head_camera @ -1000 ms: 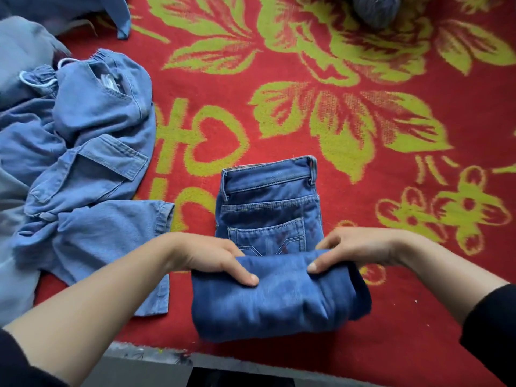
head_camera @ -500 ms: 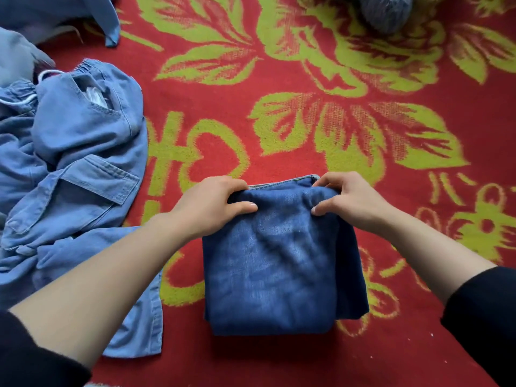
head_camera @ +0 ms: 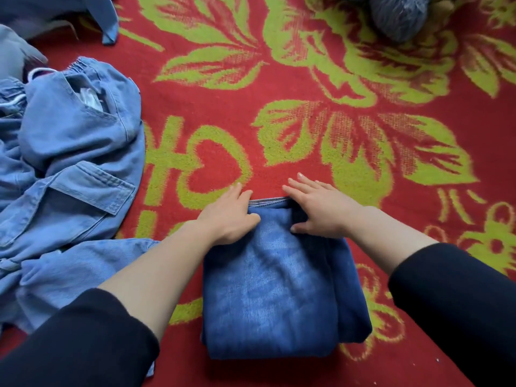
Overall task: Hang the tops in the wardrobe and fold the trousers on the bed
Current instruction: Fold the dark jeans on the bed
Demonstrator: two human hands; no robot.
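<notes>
Folded dark jeans (head_camera: 279,283) lie on red floral bedspread (head_camera: 349,88); left hand (head_camera: 230,216) and right hand (head_camera: 321,210), fingers flat and released, press far edge, likely flattening fold; unfolded pale denim trousers (head_camera: 67,174) wait left

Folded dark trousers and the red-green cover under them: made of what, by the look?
Folded trousers: likely denim, dark indigo, matte, with faded patches and pale stitching along the far edge. Cover: looks like plush, towel-like pile; the green pattern's edges are fuzzy. Fibre unclear.
</notes>
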